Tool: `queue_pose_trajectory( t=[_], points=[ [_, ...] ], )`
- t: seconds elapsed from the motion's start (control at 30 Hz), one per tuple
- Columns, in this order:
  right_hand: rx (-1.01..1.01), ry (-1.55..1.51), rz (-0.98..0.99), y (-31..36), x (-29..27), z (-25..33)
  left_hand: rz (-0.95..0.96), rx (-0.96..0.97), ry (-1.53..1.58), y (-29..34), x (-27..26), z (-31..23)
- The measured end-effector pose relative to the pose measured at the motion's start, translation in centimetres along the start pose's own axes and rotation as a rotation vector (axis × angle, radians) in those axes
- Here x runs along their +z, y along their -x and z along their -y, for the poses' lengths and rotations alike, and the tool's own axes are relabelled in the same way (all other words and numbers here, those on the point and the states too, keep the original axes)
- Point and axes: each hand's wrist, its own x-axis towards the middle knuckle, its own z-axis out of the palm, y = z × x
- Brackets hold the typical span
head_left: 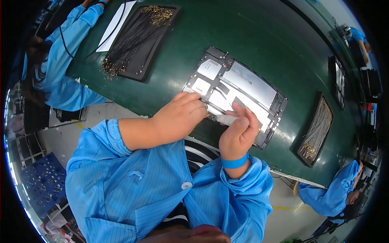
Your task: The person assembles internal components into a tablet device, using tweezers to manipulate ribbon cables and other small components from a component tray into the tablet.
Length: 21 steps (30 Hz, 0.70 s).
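Observation:
An opened tablet [245,85], with silver battery plates and metal shields in a dark frame, lies tilted on the green table in front of me. My left hand [181,114] is at its near left edge, fingers curled and pressed together; whatever they pinch is too small to tell. Over the near edge, to the right, is my right hand [240,131], thumb and fingers curled inward. A white covering, like a finger cot [226,120], shows at one of its fingertips. What the right fingers grip is hidden. A blue band [235,162] circles my right wrist.
A black tray [150,65] of thin black cables with gold ends sits at the far left, beside a white sheet [115,27]. Another cable tray [316,131] is at the right. Co-workers in blue sit left [67,77] and right [330,190].

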Motion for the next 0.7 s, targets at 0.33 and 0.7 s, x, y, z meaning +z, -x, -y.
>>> queue_pose_trajectory(
  t=[0.33, 0.7],
  points=[
    [-0.087, 0.295, 0.211, -2.0, 0.5, 2.5, 0.016, -0.002, 0.014, -0.4, -0.3, 0.0],
    [0.608, 0.005, 0.104, -4.7, 0.6, 2.2, 0.205, -0.419, 0.515, 1.6, -3.2, -1.8]
  ],
)
